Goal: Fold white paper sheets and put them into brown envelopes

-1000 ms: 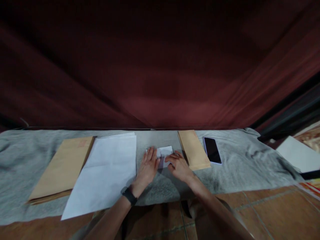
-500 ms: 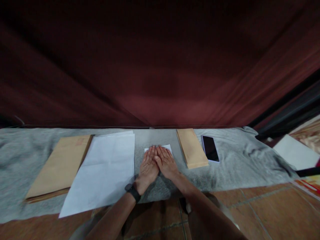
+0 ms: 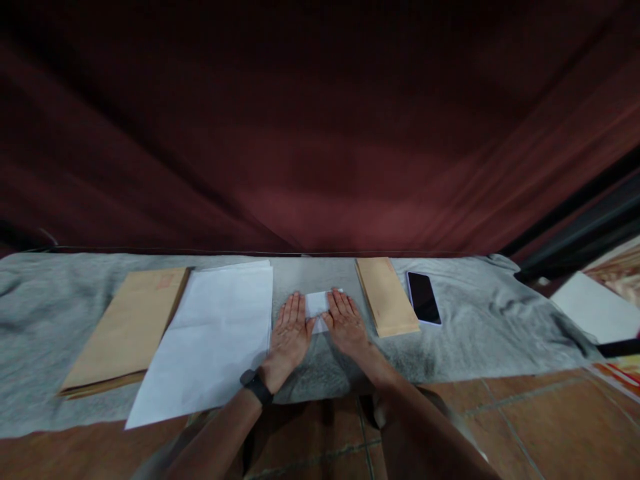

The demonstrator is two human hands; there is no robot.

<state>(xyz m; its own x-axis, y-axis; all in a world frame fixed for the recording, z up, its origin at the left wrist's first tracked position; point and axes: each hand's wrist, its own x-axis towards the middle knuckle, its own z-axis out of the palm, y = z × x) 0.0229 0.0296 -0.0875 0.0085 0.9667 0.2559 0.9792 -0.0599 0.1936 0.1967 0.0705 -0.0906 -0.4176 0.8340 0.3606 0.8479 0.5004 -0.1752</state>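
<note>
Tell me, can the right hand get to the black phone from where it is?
Probably yes. The right hand lies flat on the small white paper, and the phone lies further to its right on the grey cloth. Only the low, flat narrow brown envelope lies between them.

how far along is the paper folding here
Done: one sheet is already folded small. In hand: the left hand and right hand press flat on that folded paper. Left: the paper stack lies unfolded, and the folded piece is not in the small envelope.
</note>
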